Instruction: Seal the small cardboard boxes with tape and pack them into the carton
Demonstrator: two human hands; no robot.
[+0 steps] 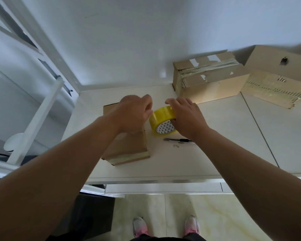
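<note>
The right hand (186, 117) grips the seemingly light, stiff roll (157, 118) by its rim; the left hand (134, 113) curls at its edge, pinch unclear.

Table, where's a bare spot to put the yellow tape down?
Bare table lies right of the utility knife, in front of the two worn cardboard boxes, and along the front edge below the small cardboard box. It's crowded in the middle around the yellow tape roll.
</note>
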